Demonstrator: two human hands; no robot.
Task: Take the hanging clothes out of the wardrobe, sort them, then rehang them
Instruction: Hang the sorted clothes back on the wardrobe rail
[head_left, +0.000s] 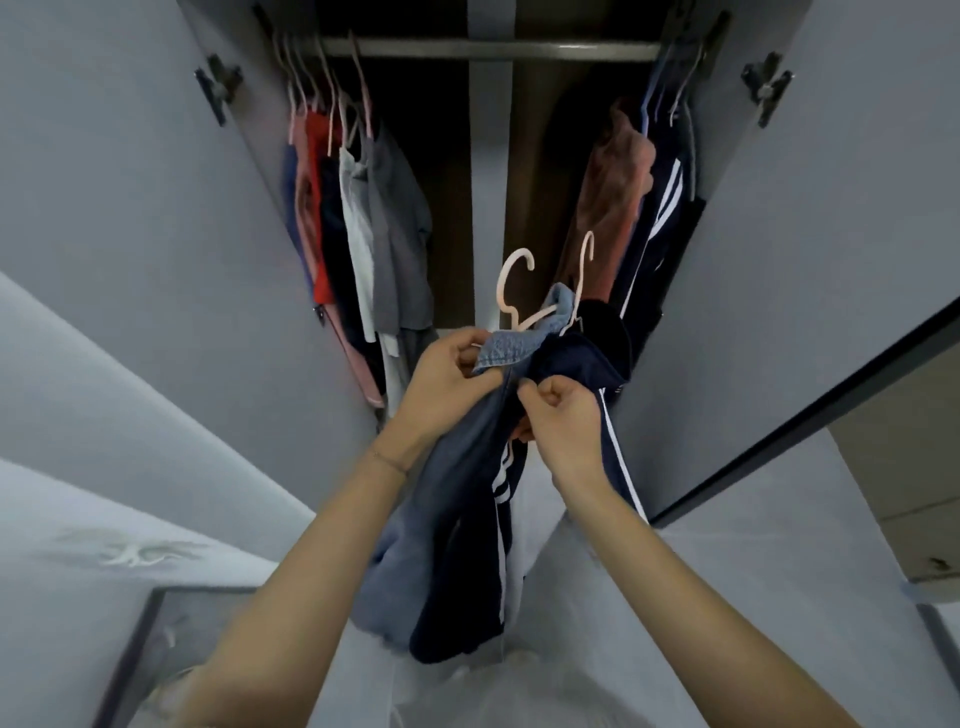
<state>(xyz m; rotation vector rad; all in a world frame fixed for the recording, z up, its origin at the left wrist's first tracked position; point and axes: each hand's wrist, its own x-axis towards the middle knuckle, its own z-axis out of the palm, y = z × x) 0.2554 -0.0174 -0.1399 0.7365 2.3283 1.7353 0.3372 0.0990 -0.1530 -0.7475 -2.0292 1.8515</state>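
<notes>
Bundle of clothes held in front of the open wardrobe, centre frame: a light blue denim garment (506, 349) on top left, a dark navy garment with white side stripes (566, 364) beside and under it, both draping down between the forearms; more blue and navy fabric hangs below with white stripes showing. Two pale pink hangers (514, 280) stick up out of the bundle, hooks free, not on the rail. Left hand (452, 384) closed around the denim edge and what looks like a hanger arm, fingers curled tight. Right hand (561, 421) fisted, pinching the navy fabric between thumb and fingers, just beside the left hand. Behind, the metal rail (488, 49) runs across the wardrobe top, middle stretch bare. Left group of clothes (358, 228) hangs on pink hangers: blue, pink, red, dark, white, grey pieces packed together. Right group (639, 208): a dusty pink garment and navy striped pieces, hanger type hard to tell. Wardrobe interior dark with a brown back panel; both grey doors (130, 182) swung wide open, hinges visible near the top. Light grey surfaces around the lower frame, a dark-edged panel to the right; blurred at the bottom.
</notes>
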